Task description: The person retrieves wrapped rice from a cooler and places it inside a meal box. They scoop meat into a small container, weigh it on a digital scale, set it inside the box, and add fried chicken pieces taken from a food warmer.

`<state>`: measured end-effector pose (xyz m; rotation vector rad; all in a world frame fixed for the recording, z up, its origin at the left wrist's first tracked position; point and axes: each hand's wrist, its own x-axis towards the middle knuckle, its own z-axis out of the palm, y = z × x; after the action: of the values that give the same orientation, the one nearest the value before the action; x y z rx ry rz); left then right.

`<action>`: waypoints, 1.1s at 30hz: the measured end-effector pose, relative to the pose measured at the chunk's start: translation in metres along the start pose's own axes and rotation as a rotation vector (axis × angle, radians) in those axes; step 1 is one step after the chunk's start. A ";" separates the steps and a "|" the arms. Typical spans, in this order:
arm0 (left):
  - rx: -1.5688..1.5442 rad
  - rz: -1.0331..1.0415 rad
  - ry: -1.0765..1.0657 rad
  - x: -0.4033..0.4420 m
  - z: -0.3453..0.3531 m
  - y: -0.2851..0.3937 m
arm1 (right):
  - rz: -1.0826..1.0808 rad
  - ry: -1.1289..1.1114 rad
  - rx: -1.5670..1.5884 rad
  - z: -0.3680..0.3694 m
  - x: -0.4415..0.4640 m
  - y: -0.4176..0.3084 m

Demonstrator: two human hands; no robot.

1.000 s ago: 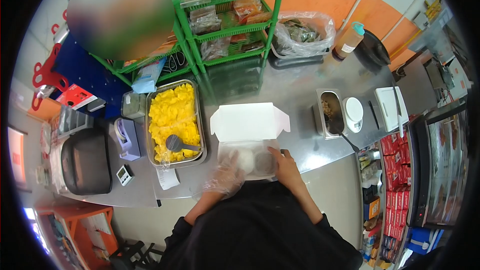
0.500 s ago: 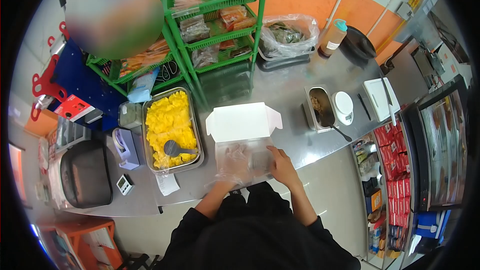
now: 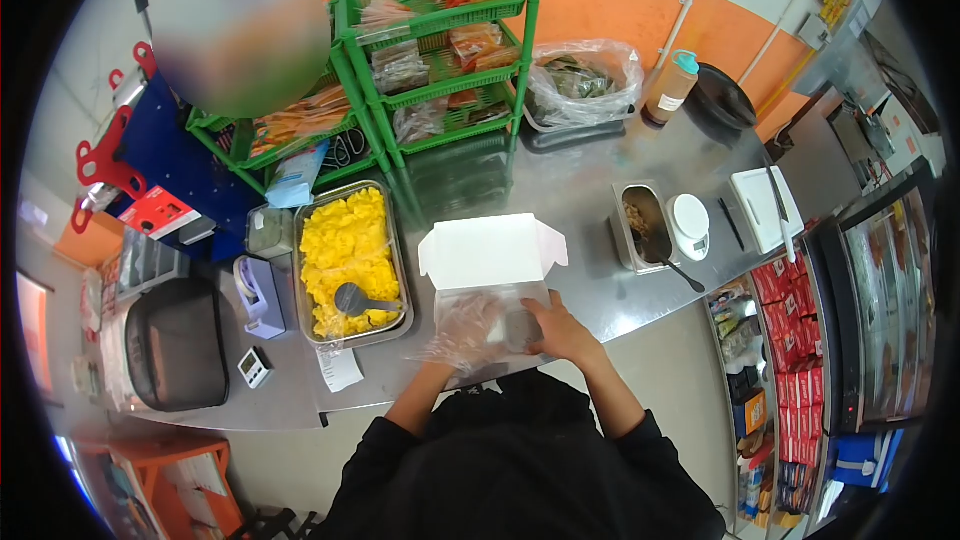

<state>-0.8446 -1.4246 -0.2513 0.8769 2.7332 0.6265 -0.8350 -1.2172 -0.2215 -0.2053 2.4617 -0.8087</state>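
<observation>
A white carton [image 3: 487, 249] stands on the steel table with its lid folded back. My left hand [image 3: 466, 328], in a clear plastic glove, is over the left part of the carton's base; its fingers are blurred by the glove. My bare right hand [image 3: 559, 328] is at the right side of the base, thumb and fingers bent around a small clear cup [image 3: 519, 327] that sits inside. Left of the carton is a steel tray of yellow food [image 3: 345, 250], with a grey scoop [image 3: 361, 300] lying on it.
Green racks [image 3: 440, 70] with bagged items stand behind. To the right are a steel container [image 3: 640, 225] with a spoon, a white scale [image 3: 690, 224] and a knife on a white box [image 3: 765, 210]. A tape dispenser [image 3: 259, 297] and timer [image 3: 254, 367] are at left.
The white round thing seen earlier between my hands no longer shows; my left hand covers that part. My right hand has moved from the carton's edge inward around the cup. The view has shifted slightly.
</observation>
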 end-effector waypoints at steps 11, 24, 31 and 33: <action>-0.019 -0.023 -0.026 0.001 0.001 0.000 | -0.035 -0.078 -0.025 -0.002 0.010 0.015; -0.136 -0.023 0.082 -0.037 -0.054 0.014 | -0.224 0.181 0.066 -0.022 -0.025 0.017; -0.482 -0.751 0.394 -0.085 -0.022 -0.006 | 0.099 0.412 0.278 0.016 -0.033 0.023; -0.470 -0.799 0.341 -0.090 -0.013 -0.004 | 0.115 0.405 0.248 0.026 -0.031 0.023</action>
<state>-0.7785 -1.4853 -0.2364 -0.4498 2.6740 1.2077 -0.7946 -1.2027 -0.2387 0.2098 2.6745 -1.1882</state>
